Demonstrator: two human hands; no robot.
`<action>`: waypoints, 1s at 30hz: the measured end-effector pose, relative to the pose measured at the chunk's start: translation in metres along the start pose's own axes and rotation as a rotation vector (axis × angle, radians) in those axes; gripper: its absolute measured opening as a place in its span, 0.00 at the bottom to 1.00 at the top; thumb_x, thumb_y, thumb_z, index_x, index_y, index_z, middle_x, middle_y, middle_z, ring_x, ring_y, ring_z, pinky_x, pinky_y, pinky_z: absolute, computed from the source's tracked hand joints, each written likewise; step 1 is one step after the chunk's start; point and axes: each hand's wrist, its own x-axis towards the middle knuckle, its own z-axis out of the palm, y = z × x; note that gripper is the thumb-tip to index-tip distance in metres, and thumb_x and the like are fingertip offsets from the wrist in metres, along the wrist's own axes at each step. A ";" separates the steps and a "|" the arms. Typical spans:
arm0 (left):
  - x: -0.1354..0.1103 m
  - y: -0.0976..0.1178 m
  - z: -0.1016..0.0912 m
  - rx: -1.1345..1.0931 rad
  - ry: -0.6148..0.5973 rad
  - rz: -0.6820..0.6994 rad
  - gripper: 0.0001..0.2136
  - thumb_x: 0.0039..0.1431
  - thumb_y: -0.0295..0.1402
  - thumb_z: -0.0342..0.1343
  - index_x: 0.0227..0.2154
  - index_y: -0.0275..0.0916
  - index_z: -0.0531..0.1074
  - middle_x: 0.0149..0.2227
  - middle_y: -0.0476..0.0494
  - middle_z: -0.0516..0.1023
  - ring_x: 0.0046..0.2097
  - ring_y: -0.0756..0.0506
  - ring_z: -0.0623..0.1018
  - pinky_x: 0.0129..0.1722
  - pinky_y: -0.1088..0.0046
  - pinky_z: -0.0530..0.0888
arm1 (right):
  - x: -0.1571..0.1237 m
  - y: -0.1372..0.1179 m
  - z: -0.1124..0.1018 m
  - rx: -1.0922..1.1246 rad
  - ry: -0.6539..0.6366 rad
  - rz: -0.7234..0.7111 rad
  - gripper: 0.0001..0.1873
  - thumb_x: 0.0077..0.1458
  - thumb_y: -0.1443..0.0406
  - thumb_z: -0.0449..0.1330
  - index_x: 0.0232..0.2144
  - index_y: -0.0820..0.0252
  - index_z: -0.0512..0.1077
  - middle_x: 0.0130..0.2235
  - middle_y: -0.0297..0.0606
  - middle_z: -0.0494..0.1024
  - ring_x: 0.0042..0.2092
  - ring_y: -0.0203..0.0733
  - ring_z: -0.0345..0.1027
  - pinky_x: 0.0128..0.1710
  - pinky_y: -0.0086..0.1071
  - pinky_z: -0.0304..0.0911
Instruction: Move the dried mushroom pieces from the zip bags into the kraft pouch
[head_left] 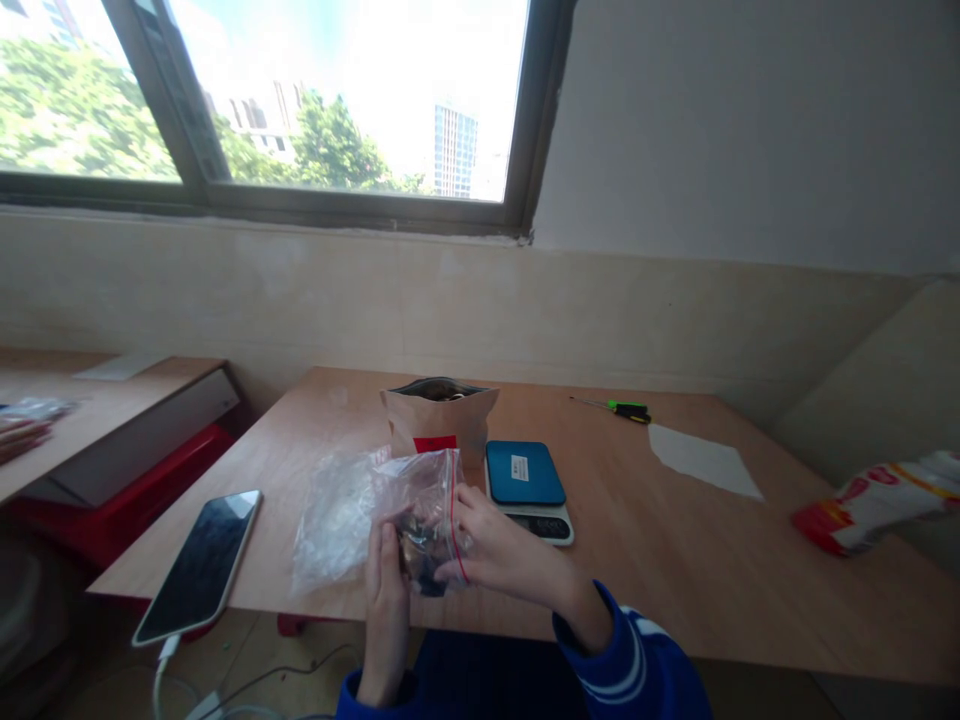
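My left hand (386,600) and my right hand (499,550) both grip a small clear zip bag (427,500) with a red seal line, held just above the table's front edge. Dark small pieces sit in the bag's bottom. My right fingers pinch the bag's right side; my left fingers press on its lower left. A pile of empty clear bags (337,515) lies just left of it. Behind stands an open brown paper pouch (439,420) with a red label. A small digital scale (527,485) with a blue top sits right of the pouch.
A phone (202,562) on a white cable lies at the wooden table's (675,540) left front corner. A green-handled screwdriver (619,408) and a white sheet (701,460) lie far right. A red-and-white packet (877,500) overhangs the right edge. Another desk (112,410) stands to the left.
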 end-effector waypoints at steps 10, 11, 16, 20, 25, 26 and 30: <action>0.006 -0.011 -0.003 -0.031 -0.061 -0.086 0.24 0.57 0.53 0.50 0.43 0.39 0.75 0.46 0.42 0.78 0.52 0.41 0.74 0.56 0.63 0.66 | -0.002 -0.007 -0.009 0.177 0.127 0.059 0.06 0.52 0.68 0.65 0.33 0.59 0.71 0.38 0.34 0.75 0.40 0.38 0.70 0.41 0.30 0.65; 0.006 -0.012 -0.003 -0.061 -0.077 -0.108 0.24 0.57 0.54 0.50 0.44 0.39 0.75 0.46 0.43 0.79 0.51 0.42 0.74 0.55 0.63 0.67 | -0.002 -0.007 -0.010 0.205 0.140 0.062 0.04 0.53 0.69 0.64 0.33 0.59 0.72 0.38 0.34 0.76 0.40 0.37 0.70 0.41 0.30 0.65; 0.005 -0.009 0.002 -0.133 -0.072 -0.095 0.22 0.52 0.52 0.56 0.39 0.38 0.77 0.41 0.43 0.80 0.47 0.41 0.77 0.52 0.63 0.70 | 0.001 -0.003 -0.005 0.336 0.226 0.053 0.08 0.53 0.70 0.63 0.38 0.59 0.73 0.40 0.36 0.76 0.41 0.37 0.71 0.40 0.30 0.68; 0.005 -0.006 0.004 -0.192 -0.082 -0.092 0.22 0.53 0.52 0.55 0.38 0.37 0.77 0.42 0.42 0.80 0.48 0.41 0.76 0.54 0.61 0.68 | 0.000 -0.001 -0.006 0.392 0.287 0.017 0.12 0.52 0.70 0.63 0.41 0.58 0.72 0.43 0.37 0.75 0.45 0.38 0.72 0.45 0.33 0.70; 0.006 -0.004 0.002 -0.201 -0.063 -0.080 0.21 0.55 0.51 0.54 0.38 0.38 0.77 0.41 0.44 0.80 0.47 0.43 0.76 0.53 0.65 0.68 | 0.008 -0.002 -0.032 0.411 0.410 -0.042 0.12 0.53 0.67 0.63 0.42 0.57 0.72 0.44 0.38 0.76 0.48 0.40 0.72 0.51 0.37 0.69; 0.006 -0.004 0.001 -0.201 -0.061 -0.082 0.21 0.55 0.51 0.54 0.38 0.38 0.77 0.41 0.44 0.80 0.46 0.44 0.76 0.53 0.66 0.68 | 0.013 -0.001 -0.039 0.403 0.470 -0.072 0.12 0.53 0.66 0.63 0.41 0.57 0.72 0.44 0.38 0.76 0.48 0.40 0.72 0.51 0.37 0.69; 0.006 -0.003 0.000 -0.191 -0.059 -0.088 0.21 0.54 0.52 0.54 0.37 0.39 0.77 0.40 0.45 0.80 0.44 0.45 0.76 0.51 0.68 0.69 | 0.050 0.007 -0.067 0.280 0.711 -0.199 0.10 0.54 0.65 0.62 0.40 0.57 0.72 0.43 0.39 0.76 0.47 0.41 0.72 0.51 0.38 0.68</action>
